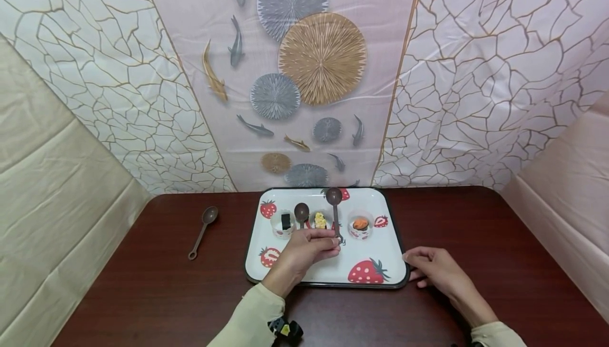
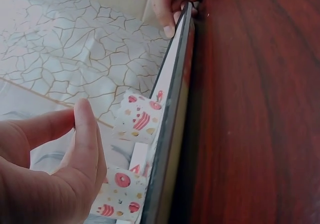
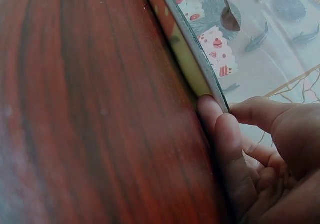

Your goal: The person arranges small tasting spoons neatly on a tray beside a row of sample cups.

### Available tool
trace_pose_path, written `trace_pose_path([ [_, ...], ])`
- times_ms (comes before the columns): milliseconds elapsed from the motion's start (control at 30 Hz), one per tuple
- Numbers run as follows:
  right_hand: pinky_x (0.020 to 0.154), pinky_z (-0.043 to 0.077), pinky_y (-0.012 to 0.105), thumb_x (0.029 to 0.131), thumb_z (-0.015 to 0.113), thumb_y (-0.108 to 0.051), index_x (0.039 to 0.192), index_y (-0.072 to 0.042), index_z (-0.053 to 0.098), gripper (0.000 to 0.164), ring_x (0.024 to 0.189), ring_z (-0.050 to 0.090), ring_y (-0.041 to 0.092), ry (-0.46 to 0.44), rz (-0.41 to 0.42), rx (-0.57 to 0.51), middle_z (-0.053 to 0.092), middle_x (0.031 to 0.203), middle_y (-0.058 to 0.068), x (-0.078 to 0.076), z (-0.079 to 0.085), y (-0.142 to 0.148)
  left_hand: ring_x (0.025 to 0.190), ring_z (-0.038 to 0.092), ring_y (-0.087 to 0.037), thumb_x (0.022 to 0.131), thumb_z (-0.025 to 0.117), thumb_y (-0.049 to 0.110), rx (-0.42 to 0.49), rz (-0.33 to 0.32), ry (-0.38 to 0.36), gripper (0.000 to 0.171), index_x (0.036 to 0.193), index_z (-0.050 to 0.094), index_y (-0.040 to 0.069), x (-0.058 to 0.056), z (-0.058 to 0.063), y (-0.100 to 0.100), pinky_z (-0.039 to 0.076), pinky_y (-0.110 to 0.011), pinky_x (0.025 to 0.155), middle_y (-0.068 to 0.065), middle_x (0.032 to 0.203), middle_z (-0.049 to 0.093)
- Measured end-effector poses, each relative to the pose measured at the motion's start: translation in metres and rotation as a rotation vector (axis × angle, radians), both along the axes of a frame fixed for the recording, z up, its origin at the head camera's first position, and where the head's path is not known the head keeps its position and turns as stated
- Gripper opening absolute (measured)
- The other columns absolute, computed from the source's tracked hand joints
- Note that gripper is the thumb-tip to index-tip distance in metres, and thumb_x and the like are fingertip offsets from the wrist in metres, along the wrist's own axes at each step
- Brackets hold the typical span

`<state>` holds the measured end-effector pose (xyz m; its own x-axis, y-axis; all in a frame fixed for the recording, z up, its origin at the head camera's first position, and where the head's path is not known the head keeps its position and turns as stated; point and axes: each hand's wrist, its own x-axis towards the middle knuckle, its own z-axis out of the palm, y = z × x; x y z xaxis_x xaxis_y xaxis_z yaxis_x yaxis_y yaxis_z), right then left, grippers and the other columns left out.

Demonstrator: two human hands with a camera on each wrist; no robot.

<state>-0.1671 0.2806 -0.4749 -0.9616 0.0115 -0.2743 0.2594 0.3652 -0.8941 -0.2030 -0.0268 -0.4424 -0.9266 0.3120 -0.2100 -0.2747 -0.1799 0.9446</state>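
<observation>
In the head view my left hand (image 1: 306, 252) is over a white strawberry-print tray (image 1: 328, 270). Its thumb and fingers pinch the ring end of a dark brown measuring spoon (image 1: 335, 204); the grip itself is partly hidden. A second brown spoon (image 1: 302, 211) is left of it, its handle running behind the hand. Three small patterned cups hold sushi-like pieces: one dark-wrapped (image 1: 285, 221), one yellow-topped (image 1: 320, 220), one orange-topped (image 1: 360, 224). At the tray's front right corner my right hand (image 1: 440, 270) grips the rim, thumb above and fingers against the underside in the right wrist view.
A third brown spoon (image 1: 204, 230) lies on the dark red table (image 1: 157, 283), left of the tray. Behind the table hangs a patterned cloth (image 1: 228, 140), and beige panels (image 1: 62, 193) stand at both sides.
</observation>
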Motion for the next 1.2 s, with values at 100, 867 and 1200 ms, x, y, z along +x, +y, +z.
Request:
trace_pose_path([
  [100,0.06,0.062,0.03,0.106,0.06,-0.015,0.122,0.013,0.068,0.033,0.076,0.07,0.016,-0.007,-0.002,0.002,0.074,0.104,0.01,-0.001,-0.001,0.001,0.084,0.074,-0.012,0.098,0.067,-0.007,0.009,0.011,-0.008,0.027,0.123,0.066,-0.016,0.001,-0.002,0.002,0.064,-0.029,0.088,-0.013,0.101,0.073],
  [867,0.062,0.063,0.032,0.107,0.06,-0.017,0.122,0.01,0.069,0.033,0.078,0.071,0.017,-0.026,0.0,0.033,0.074,0.108,0.013,0.0,-0.001,0.0,0.081,0.074,-0.011,0.097,0.072,-0.003,-0.075,-0.009,-0.079,0.015,0.109,0.073,-0.011,-0.003,-0.021,0.005,0.064,-0.026,0.082,-0.013,0.101,0.072],
  [1200,0.062,0.063,0.031,0.106,0.06,-0.017,0.121,0.01,0.069,0.032,0.078,0.07,0.017,-0.016,0.006,0.032,0.075,0.104,0.011,-0.001,0.0,0.0,0.075,0.074,-0.009,0.096,0.074,-0.003,-0.123,-0.016,-0.07,0.015,0.108,0.074,-0.011,-0.01,-0.024,0.003,0.065,-0.027,0.08,-0.017,0.105,0.075],
])
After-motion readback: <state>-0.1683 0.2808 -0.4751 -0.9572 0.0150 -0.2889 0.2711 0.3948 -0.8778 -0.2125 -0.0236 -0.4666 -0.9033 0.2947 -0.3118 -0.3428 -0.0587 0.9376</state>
